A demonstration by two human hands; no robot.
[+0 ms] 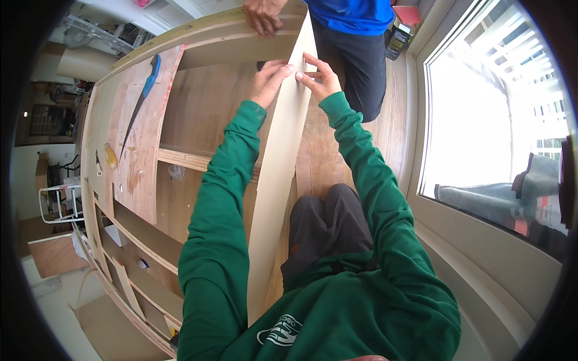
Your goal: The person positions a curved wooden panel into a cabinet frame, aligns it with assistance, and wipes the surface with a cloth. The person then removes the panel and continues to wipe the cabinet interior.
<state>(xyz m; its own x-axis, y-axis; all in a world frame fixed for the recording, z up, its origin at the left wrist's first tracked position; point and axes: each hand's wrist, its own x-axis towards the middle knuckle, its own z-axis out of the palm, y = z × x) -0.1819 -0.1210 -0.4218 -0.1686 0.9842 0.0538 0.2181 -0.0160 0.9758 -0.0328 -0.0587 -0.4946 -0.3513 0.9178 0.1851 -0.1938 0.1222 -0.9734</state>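
A long beige strip-like panel runs from near my body to the far end of a wooden frame. My left hand is closed over its left edge near the far end, thumb on top, the other fingers partly hidden. Beside it, my right hand has its fingers apart, with thumb and fingertips touching the panel's right side. Another person's hand rests on the frame's far rail, just beyond my left hand. A small dark thing beside my left fingers is too hidden to name.
A plywood board lies across the wooden frame, carrying a blue-handled handsaw and a yellow-handled tool. The person in blue kneels at the far end. A window stands to the right; a dark can sits near it.
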